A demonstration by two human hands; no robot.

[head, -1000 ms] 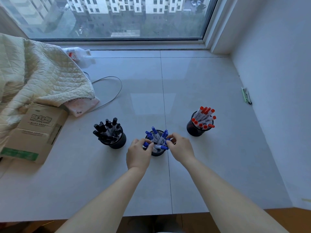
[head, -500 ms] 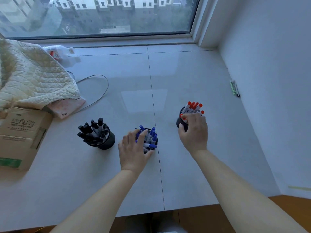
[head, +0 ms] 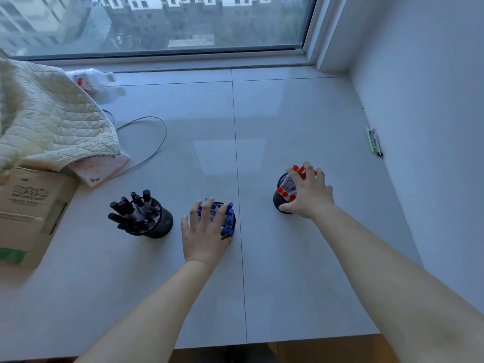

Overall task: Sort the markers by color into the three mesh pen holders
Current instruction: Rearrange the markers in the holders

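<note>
Markers all sorted: three mesh holders in row on near part of sill, no loose marker visible. Black holder (head: 154, 221) far left, untouched, black markers (head: 133, 210) fanned out. Right hand (head: 307, 191), a second ago at middle holder, now over red holder (head: 281, 203) at right, fingers spread wide across red markers (head: 288, 192), thumb low on mesh. Left hand (head: 203, 231) stays on blue holder (head: 230, 221), fingers spread over blue markers (head: 229, 214); whether gripping or only resting, cannot tell. Likely final tidying; task near done.
</note>
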